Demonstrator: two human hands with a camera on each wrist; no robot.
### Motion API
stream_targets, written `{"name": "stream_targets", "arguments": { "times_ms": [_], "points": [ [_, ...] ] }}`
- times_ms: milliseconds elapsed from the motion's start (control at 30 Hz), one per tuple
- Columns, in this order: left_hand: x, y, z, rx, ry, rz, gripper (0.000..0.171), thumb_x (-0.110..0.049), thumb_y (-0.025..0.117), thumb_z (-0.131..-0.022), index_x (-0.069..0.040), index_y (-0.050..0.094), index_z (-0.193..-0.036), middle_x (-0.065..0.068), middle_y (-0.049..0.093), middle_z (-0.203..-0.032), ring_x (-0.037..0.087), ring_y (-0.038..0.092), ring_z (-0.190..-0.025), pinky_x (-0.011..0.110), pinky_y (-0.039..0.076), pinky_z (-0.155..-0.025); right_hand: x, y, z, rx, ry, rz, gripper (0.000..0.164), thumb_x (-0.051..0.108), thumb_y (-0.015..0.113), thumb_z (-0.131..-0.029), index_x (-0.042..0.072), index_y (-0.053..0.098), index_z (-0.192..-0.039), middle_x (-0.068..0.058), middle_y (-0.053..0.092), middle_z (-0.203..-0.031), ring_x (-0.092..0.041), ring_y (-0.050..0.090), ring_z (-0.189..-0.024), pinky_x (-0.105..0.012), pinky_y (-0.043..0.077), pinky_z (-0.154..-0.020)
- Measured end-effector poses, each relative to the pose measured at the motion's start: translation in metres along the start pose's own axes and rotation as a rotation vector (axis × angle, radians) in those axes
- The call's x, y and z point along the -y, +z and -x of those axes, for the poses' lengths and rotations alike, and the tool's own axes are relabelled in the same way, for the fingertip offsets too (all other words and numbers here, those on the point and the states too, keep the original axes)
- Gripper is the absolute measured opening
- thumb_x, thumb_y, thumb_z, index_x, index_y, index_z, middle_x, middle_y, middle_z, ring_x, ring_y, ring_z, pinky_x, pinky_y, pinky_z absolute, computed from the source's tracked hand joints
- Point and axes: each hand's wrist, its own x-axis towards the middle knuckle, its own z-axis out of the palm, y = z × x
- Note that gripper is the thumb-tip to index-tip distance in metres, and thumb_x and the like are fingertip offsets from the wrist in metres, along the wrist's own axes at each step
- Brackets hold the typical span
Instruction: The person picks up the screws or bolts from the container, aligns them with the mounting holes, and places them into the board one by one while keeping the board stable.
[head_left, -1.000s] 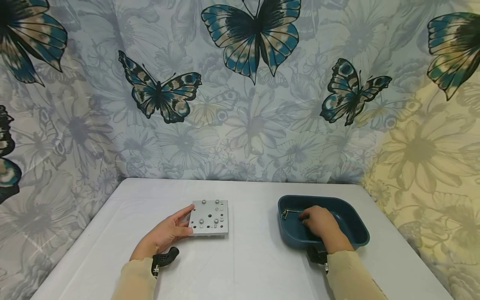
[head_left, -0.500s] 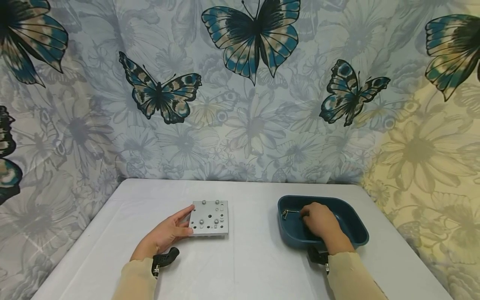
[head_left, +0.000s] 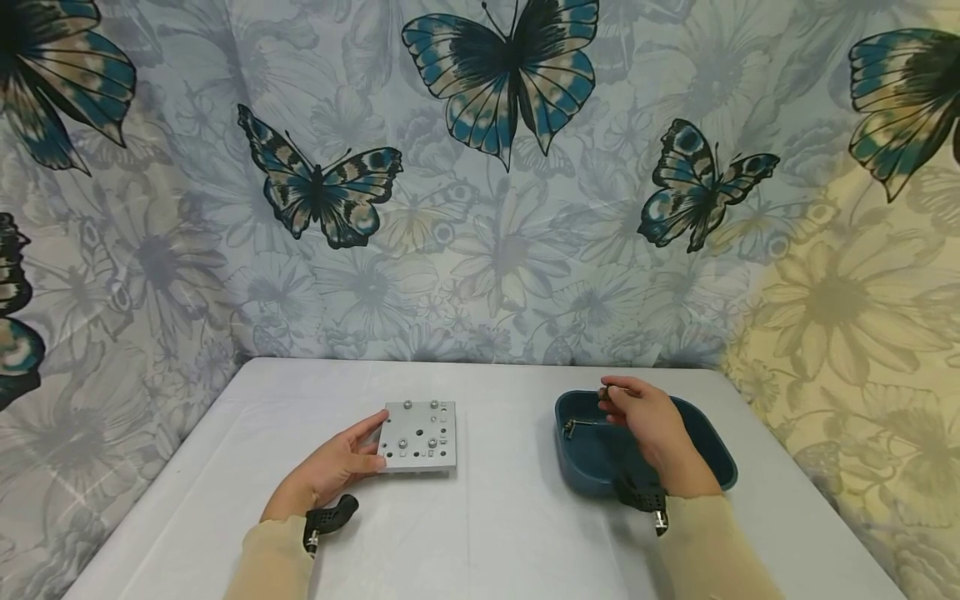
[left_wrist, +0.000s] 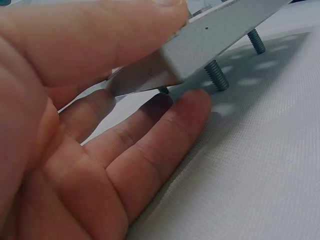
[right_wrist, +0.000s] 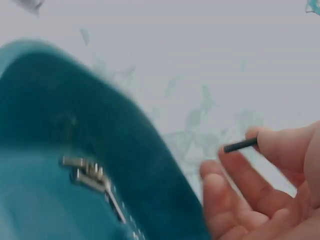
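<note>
A flat silver plate (head_left: 417, 423) with holes and several screw heads lies left of the table's middle. My left hand (head_left: 333, 465) grips its left side, index finger at the far corner and thumb on the near edge. In the left wrist view the plate (left_wrist: 192, 52) is tilted, with threaded screw ends (left_wrist: 217, 76) jutting out below and fingers spread under it. Over the blue-green tray (head_left: 596, 468), my right hand (head_left: 654, 423) pinches a dark threaded screw (right_wrist: 241, 145) between thumb and fingers; its head is hidden by them.
Inside the tray's left end lie small metal pieces (right_wrist: 85, 172) beside a thin metal rod (right_wrist: 116, 204). A white cloth (head_left: 502, 500) covers the table. Behind it hangs a butterfly-patterned curtain (head_left: 510, 267).
My right hand has risen from the tray's floor to above its far rim, bringing up the screw. The left hand and plate have stayed put.
</note>
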Motion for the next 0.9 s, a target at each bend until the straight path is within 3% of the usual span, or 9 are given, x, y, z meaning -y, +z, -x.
{"name": "stream_targets", "arguments": {
  "times_ms": [133,300,633,900],
  "points": [
    [0.001,-0.001,0.0,0.001,-0.003,-0.002,0.093,0.004,0.072,-0.089,-0.008,0.014,-0.161,0.02,0.018,-0.162,0.028,0.046,-0.134,0.035,0.047,-0.098,0.007,0.008,-0.002,0.017,0.026,-0.148,0.041,0.014,0.047,-0.107,-0.003,0.047,-0.145,-0.017,0.057,-0.13,-0.018,0.061,-0.107,-0.027,0.052,-0.089],
    [0.0,-0.001,0.0,0.002,-0.004,-0.002,0.094,0.001,0.073,-0.089,-0.008,0.014,-0.161,0.02,0.018,-0.162,0.028,0.047,-0.132,0.035,0.047,-0.098,0.013,0.03,-0.006,0.084,0.02,-0.23,0.04,0.012,0.051,-0.105,-0.006,0.05,-0.141,-0.016,0.061,-0.124,-0.02,0.065,-0.102,-0.029,0.053,-0.087],
    [-0.002,-0.001,0.0,-0.007,-0.013,-0.007,0.093,0.002,0.072,-0.089,-0.009,0.014,-0.161,0.021,0.02,-0.161,0.029,0.049,-0.131,0.035,0.048,-0.098,0.028,0.113,-0.011,0.113,0.078,-0.284,0.027,0.007,0.063,-0.098,-0.001,0.066,-0.124,-0.015,0.068,-0.113,-0.024,0.068,-0.097,-0.032,0.056,-0.082],
    [-0.003,-0.001,0.001,-0.009,-0.016,0.004,0.093,0.005,0.071,-0.088,-0.008,0.014,-0.161,0.024,0.021,-0.16,0.029,0.049,-0.13,0.036,0.048,-0.097,0.027,0.168,-0.01,0.191,0.083,-0.231,0.026,0.008,0.064,-0.097,-0.002,0.068,-0.121,-0.012,0.07,-0.107,-0.022,0.068,-0.091,-0.031,0.056,-0.079]
  ]
}}
